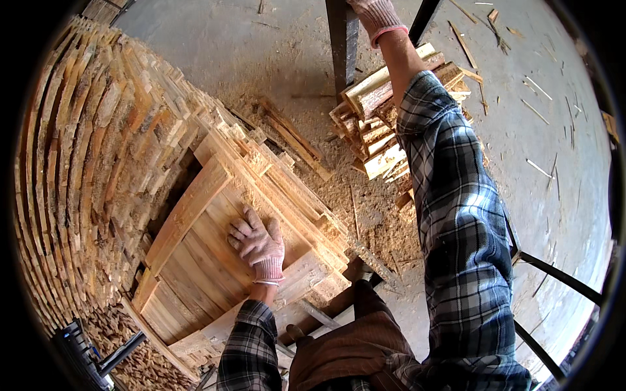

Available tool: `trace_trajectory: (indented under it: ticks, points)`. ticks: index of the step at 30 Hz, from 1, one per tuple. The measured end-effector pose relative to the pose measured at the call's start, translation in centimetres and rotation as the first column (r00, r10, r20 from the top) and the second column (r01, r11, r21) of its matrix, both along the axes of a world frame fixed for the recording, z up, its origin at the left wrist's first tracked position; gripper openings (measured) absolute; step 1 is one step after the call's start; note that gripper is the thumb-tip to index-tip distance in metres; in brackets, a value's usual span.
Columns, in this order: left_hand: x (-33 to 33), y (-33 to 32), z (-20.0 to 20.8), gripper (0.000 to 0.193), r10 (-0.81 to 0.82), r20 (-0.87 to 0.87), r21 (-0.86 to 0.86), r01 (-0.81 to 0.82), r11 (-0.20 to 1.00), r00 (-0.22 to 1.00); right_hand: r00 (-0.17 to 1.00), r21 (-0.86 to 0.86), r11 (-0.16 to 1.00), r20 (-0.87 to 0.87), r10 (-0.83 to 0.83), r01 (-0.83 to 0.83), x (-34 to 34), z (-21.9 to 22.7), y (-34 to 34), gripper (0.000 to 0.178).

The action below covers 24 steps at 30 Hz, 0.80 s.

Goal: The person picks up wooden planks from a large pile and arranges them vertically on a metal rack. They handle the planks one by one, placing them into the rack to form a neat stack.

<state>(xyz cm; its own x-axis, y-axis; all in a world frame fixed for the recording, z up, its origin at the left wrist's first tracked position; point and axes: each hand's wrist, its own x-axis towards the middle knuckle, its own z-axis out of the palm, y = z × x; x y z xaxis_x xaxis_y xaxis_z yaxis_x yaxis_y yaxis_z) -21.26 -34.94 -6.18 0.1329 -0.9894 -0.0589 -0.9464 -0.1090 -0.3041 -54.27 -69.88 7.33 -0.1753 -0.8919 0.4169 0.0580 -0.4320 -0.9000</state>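
Note:
My left hand (pixel 256 242), in a pinkish knit work glove, lies on flat wooden boards (pixel 207 251) framed by raised edge boards. Its fingers are apart and a little bent, and nothing shows in its grasp. Far out in front, my right hand (pixel 377 18) wears a matching glove and is beside a dark metal post (pixel 343 49). The top edge of the picture cuts off its fingers, so what they do is hidden. Under my right forearm sits a heap of short, rough wood pieces (pixel 375 133).
A tall stack of rough planks (pixel 98 156) rises on the left. Sawdust (pixel 378 228) and loose strips (pixel 297 139) lie on the grey floor (pixel 521 156). Dark curved metal bars (pixel 561 279) stand at lower right. A dark metal fixture (pixel 81 355) is at lower left.

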Motion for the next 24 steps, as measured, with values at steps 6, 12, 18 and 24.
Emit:
trace_trajectory:
  ticks: [6,12,18,24]
  points:
    - [0.7,-0.3,0.4,0.072,0.088,-0.034,0.081,-0.085,0.993,0.996,0.969,0.305,0.949,-0.248,0.000,0.079,1.4,0.7,2.6,0.022]
    - [0.0,-0.6,-0.3,0.070,-0.013,-0.020,-0.059,0.012,0.998,1.000,0.902,-0.293,0.877,-0.326,0.282,-0.380,-1.2,-2.7,1.3,0.017]
    - [0.9,0.1,-0.2,0.070,0.027,-0.009,-0.026,-0.028,0.999,1.000,0.653,-0.250,0.946,-0.755,-0.056,-0.207,1.9,-3.5,8.4,0.005]
    - [0.8,0.2,1.1,0.074,0.099,-0.075,0.081,-0.093,0.992,0.992,0.503,-0.108,0.992,-0.855,-0.126,0.066,1.9,-1.7,17.1,0.012]
